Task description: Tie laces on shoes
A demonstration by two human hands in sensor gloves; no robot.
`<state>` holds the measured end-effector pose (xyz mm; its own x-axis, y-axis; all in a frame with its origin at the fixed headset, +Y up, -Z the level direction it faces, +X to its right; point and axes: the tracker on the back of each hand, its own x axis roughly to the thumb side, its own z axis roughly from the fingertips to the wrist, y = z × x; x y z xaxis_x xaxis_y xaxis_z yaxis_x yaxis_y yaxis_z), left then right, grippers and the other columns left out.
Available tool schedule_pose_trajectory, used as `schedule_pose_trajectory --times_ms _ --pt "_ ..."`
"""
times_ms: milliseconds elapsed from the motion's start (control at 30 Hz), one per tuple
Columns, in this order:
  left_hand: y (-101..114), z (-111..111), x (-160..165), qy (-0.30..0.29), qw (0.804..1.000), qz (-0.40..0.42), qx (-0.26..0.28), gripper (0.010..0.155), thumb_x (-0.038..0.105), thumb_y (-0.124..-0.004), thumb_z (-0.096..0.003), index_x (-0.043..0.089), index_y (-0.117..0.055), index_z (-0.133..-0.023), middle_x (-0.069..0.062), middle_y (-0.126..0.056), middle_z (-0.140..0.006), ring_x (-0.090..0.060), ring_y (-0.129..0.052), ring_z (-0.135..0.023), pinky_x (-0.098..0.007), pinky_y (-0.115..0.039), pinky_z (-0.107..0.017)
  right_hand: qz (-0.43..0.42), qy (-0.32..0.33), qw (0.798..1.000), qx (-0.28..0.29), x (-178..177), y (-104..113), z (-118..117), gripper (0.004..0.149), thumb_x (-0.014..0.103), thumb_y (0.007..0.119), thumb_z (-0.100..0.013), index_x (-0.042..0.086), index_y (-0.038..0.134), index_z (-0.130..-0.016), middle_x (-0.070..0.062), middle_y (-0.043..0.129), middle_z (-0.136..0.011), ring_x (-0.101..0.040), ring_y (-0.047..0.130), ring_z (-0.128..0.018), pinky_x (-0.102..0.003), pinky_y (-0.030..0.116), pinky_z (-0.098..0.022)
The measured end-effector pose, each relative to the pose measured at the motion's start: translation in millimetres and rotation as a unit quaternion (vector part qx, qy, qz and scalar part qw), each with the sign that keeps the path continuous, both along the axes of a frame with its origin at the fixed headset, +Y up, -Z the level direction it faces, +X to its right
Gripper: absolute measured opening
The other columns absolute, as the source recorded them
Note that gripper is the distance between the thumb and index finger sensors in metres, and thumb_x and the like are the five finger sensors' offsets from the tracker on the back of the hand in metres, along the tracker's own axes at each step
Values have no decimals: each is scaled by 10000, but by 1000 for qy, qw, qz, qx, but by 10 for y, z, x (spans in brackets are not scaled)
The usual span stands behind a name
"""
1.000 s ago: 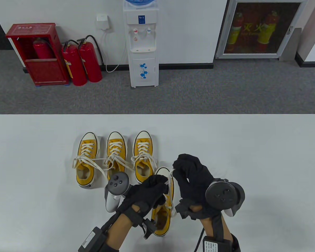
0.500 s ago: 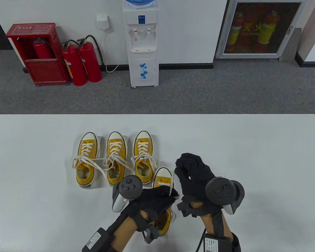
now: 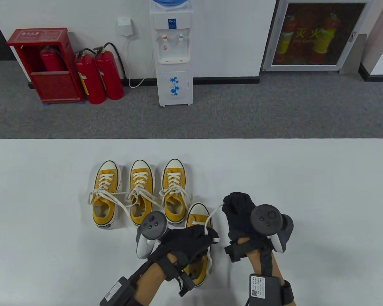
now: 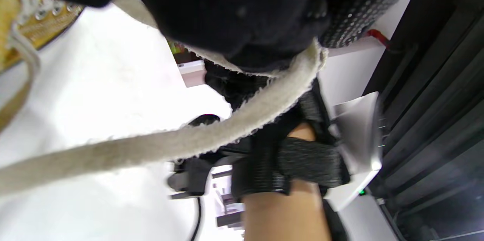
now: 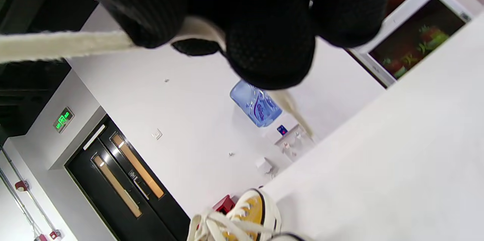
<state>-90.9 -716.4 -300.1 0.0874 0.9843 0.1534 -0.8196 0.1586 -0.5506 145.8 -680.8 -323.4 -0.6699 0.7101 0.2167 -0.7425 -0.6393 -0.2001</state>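
Note:
A yellow canvas shoe (image 3: 198,217) with white laces lies nearest me on the white table (image 3: 306,178), toe pointing away. My left hand (image 3: 191,244) rests over its middle and grips a lace (image 4: 211,135) there. My right hand (image 3: 239,210) is to the right of the shoe and pinches the other lace (image 3: 212,214), which runs taut from the shoe up to it. That lace shows between the right fingers in the right wrist view (image 5: 56,46). The shoe's knot area is hidden under my left hand.
Three more yellow shoes (image 3: 139,191) stand side by side behind the near shoe, their loose laces spread across each other. One of them shows in the right wrist view (image 5: 245,214). Beyond the table's far edge are a water dispenser (image 3: 174,54) and red extinguishers (image 3: 99,76).
My left hand moved down toward me over the shoe. My right hand dropped lower and to the right, drawing its lace out sideways.

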Motion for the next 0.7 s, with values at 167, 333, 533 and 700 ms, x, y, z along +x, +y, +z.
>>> schedule_pose_trajectory --times_ms 167,333,533,700 --pt "-28 -8 -22 6 997 60 -37 396 461 -829 -475 307 -905 -831 44 -1048 -505 -122 -1015 -123 -349 -901 -127 18 25 999 -24 -32 -139 -17 423 375 784 -435 187 794 -813 -72 752 -920 -212 994 -600 -521 756 -584" --pt "-47 -25 -41 5 996 80 -49 392 444 -827 -481 314 -894 -844 41 -1061 -557 -124 -1020 -144 -343 -902 -138 8 37 999 -39 -43 -221 -12 461 341 768 -446 189 784 -881 -80 714 -982 -269 969 -724 -550 728 -616" --pt "-41 -35 -60 8 995 87 -51 392 435 -815 -489 340 -873 -865 40 -1048 -612 -114 -1014 -167 -333 -898 -152 -11 46 998 -34 -3 -141 85 528 295 743 -461 205 710 -980 -83 631 -1062 -323 910 -836 -574 685 -645" --pt "-46 -44 -81 13 994 91 -54 391 423 -805 -493 363 -856 -877 36 -1026 -651 -113 -1010 -192 -328 -894 -165 -39 95 994 -30 -53 -69 242 605 258 792 -444 240 632 -1027 -68 515 -1114 -351 769 -958 -615 607 -682"
